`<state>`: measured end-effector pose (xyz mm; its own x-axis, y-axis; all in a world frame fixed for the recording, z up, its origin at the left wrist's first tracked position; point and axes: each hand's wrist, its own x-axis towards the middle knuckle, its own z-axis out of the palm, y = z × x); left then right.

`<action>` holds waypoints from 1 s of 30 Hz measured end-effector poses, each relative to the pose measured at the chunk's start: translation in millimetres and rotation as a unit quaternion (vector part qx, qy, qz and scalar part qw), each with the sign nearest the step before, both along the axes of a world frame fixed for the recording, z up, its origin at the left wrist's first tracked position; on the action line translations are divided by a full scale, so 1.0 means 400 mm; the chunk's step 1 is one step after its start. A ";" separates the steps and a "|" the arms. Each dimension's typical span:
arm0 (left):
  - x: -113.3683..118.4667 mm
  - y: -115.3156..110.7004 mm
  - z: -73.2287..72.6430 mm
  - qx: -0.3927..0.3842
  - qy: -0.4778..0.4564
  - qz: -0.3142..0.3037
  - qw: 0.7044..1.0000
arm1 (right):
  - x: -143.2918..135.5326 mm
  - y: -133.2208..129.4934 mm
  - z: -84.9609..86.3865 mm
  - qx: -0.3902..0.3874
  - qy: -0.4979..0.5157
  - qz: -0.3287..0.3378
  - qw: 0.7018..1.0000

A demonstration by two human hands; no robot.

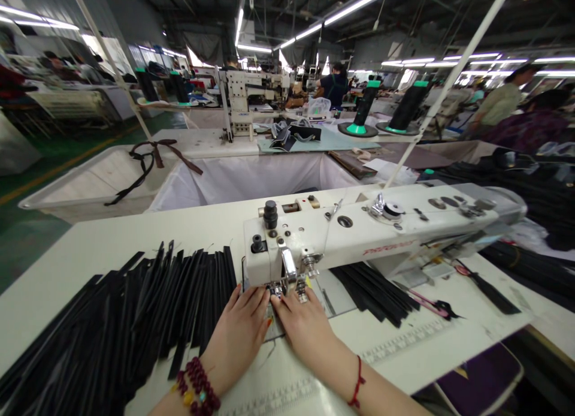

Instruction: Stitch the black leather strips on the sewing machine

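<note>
Hands lie flat and side by side on the white surface [67, 254], both pressed down just in front of the presser foot [287, 284] of a white sewing machine [359, 236]. The left hand [240, 332] has its fingers [254, 299] stretched forward and lying close together, tips just short of the foot; a bracelet of dark red beads [200, 386] circles that wrist. The right hand [305, 326] lies the same way, fingers [287, 302] extended and nearly touching those of the left, with a thin red cord [357, 383] around its wrist. Neither hand grips anything; whether a piece lies pinned beneath the fingertips at the needle cannot be told, since the hands cover that spot. To the left of the left-hand fingers, a wide fan of black strips [135, 320] covers the surface, its nearest strips just beside the hand. To the right of the right-hand fingers, a smaller bundle of black strips [372, 290] passes under the machine arm, and farther right pink-handled scissors [426, 304] lie on the surface. Beyond the machine stands a white cloth-lined bin [251, 179], and other people work at stations well behind it.
</note>
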<state>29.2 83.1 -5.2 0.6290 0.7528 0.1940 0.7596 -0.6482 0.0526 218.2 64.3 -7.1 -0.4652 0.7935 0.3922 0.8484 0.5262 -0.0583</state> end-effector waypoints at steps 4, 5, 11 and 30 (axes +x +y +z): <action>-0.001 0.003 0.001 -0.002 -0.003 -0.003 1.000 | -0.013 0.007 -0.015 0.013 0.000 -0.007 1.000; -0.002 0.003 0.001 -0.001 -0.005 -0.002 1.000 | -0.015 0.006 -0.018 0.018 0.002 -0.009 1.000; 0.000 0.000 -0.002 0.004 -0.013 0.001 1.000 | -0.018 -0.001 -0.031 0.042 0.022 -0.019 0.999; 0.013 0.006 0.015 -0.028 -0.008 0.023 0.999 | -0.006 -0.010 -0.019 0.070 0.052 -0.020 0.996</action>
<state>34.5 85.5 0.6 0.5901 0.7910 0.1616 0.7876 -0.6080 0.1002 215.8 60.5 -14.8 -0.3851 0.7456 0.5438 0.8625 0.5005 -0.0755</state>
